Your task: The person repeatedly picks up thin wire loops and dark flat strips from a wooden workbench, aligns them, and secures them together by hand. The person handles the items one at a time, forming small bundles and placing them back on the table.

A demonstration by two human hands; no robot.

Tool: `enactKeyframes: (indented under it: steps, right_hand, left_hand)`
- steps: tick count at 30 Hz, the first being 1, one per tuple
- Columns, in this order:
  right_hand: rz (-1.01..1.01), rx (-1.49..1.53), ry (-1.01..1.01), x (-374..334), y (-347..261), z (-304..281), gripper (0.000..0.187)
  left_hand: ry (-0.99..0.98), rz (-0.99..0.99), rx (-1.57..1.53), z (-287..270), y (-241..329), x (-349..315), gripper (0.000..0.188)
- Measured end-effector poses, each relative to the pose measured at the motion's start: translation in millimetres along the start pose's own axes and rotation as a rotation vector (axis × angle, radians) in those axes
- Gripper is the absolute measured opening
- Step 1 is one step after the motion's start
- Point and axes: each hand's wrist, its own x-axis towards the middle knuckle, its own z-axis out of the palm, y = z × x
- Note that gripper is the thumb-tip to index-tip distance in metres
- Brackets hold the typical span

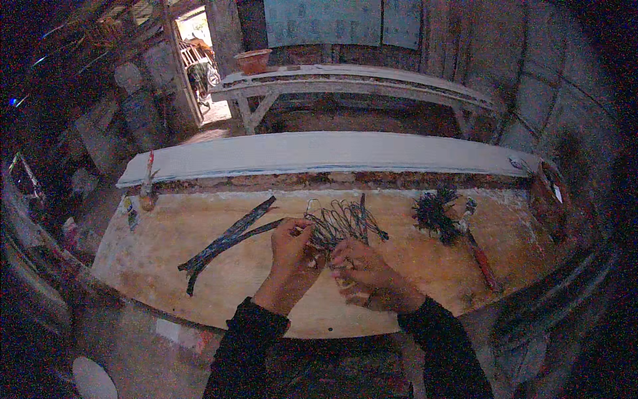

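Observation:
A bundle of thin dark looped strands, like cord or wire, fans out at the middle of the wooden board. My left hand closes on the near left end of this bundle, with thumb and fingers pinched together. My right hand is closed on the bundle's near end, close beside the left; its fingers are partly blurred. Left of them lie long flat dark strips, one of which runs up to my left hand. What exactly sits between the fingertips is hidden.
On the board, a dark tangle of short pieces lies at right beside a red-handled tool. A small bottle-like thing stands at far left. Behind are a pale raised ledge and a bench with a reddish bowl.

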Motion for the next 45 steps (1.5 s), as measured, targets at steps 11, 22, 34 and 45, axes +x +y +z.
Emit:
enactKeyframes:
  steps: [11, 22, 34, 45]
  right_hand:
    - [0.374, 0.459, -0.165, 0.5, -49.8, 0.1, 0.014]
    - [0.458, 0.238, 0.310, 12.0, -42.8, -6.2, 0.009]
    - [0.301, -0.123, 0.510, 16.2, 16.7, -5.6, 0.011]
    - [0.360, 0.279, 0.469, 16.0, -11.1, -13.4, 0.015]
  left_hand:
    - [-0.048, -0.160, -0.041, 3.5, -3.4, -5.6, 0.006]
    - [-0.437, -0.401, -0.082, 3.6, -3.4, -20.0, 0.008]
    - [-0.855, 0.094, 0.453, -19.0, -60.5, 10.7, 0.018]
    - [-0.118, -0.075, 0.190, -3.0, 0.6, -5.2, 0.012]
